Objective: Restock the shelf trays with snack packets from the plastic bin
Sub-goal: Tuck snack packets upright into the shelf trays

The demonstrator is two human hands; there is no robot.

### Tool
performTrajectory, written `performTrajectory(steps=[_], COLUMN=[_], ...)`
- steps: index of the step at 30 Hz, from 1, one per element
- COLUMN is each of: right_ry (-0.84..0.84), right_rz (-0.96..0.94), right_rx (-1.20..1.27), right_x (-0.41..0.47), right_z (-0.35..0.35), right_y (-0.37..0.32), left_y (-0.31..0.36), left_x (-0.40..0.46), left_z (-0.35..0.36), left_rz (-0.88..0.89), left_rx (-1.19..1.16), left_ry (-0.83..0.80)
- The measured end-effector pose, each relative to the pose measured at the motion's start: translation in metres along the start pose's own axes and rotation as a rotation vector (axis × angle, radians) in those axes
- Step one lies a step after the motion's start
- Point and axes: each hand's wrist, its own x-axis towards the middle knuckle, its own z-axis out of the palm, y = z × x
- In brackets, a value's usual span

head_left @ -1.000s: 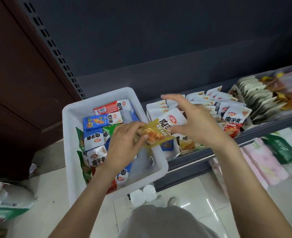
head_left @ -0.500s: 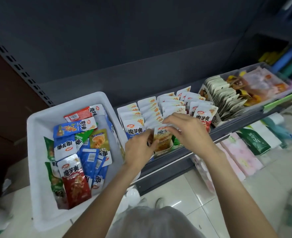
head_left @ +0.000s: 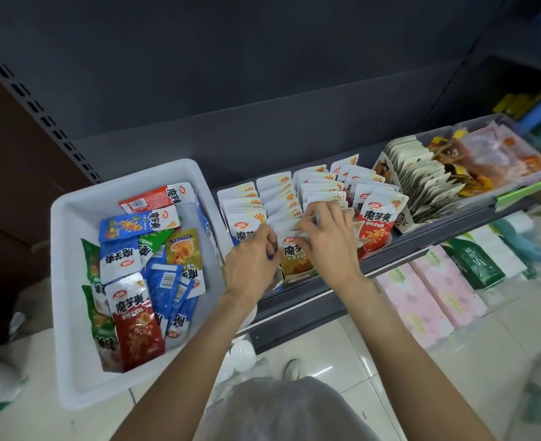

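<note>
At centre frame both hands work at the front of the yellow row (head_left: 296,264) in the shelf trays (head_left: 297,276). The left hand (head_left: 251,261) has its fingers curled, pinching the left edge of the front packet. The right hand (head_left: 328,241) lies over the row, fingers bent and gripping the tops of the packets behind it; the fingertips are partly hidden among the packets. The hands are close together, almost touching.

The white bin (head_left: 72,218) sits at left of frame, just beside the trays, with loose packets lying flat in it: a red packet (head_left: 137,329) at the bottom, blue packets (head_left: 164,284) in the middle, green ones (head_left: 91,262) along the left wall.

Right of the hands stands a red row (head_left: 375,230), then pale packets (head_left: 421,176) at upper right. Pink packs (head_left: 421,300) sit on the floor at lower right.
</note>
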Motion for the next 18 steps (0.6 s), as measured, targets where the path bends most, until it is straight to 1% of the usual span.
performTrajectory(steps=[2, 4, 7, 9, 10, 12, 13, 15, 16, 18], right_ry=[-0.023, -0.024, 0.038, 0.109, 0.139, 0.163, 0.142, 0.013, -0.097, -0.370], right_rz=[0.002, 0.006, -0.012, -0.032, -0.046, -0.104, -0.152, -0.257, -0.286, -0.272], right_rx=[-0.010, -0.029, 0.000, 0.104, 0.182, 0.361, 0.446, 0.555, 0.564, 0.497], right_x=[0.001, 0.002, 0.000, -0.002, -0.003, -0.003, -0.001, 0.004, 0.007, 0.013], right_z=[0.002, -0.003, -0.017, -0.026, -0.029, -0.035, -0.034, -0.025, -0.017, 0.010], right_y=[-0.001, -0.001, -0.007, -0.018, -0.026, -0.049, -0.063, -0.093, -0.109, -0.139], left_y=[0.000, -0.002, -0.018, -0.040, -0.053, -0.084, -0.100, -0.129, -0.141, -0.159], left_x=[0.000, -0.004, -0.016, -0.028, -0.035, -0.050, -0.056, -0.066, -0.070, -0.074], left_z=[-0.003, -0.010, -0.033, -0.053, -0.062, -0.078, -0.084, -0.091, -0.090, -0.084], left_rz=[0.006, -0.002, 0.004, -0.004, -0.015, -0.050, -0.077, -0.131, -0.144, -0.159], left_rx=[-0.019, -0.081, -0.285, -0.378, -0.376, -0.284, -0.218, -0.088, -0.022, 0.086], left_ry=[-0.011, 0.018, 0.153, 0.260, 0.306, 0.355, 0.351, 0.308, 0.281, 0.185])
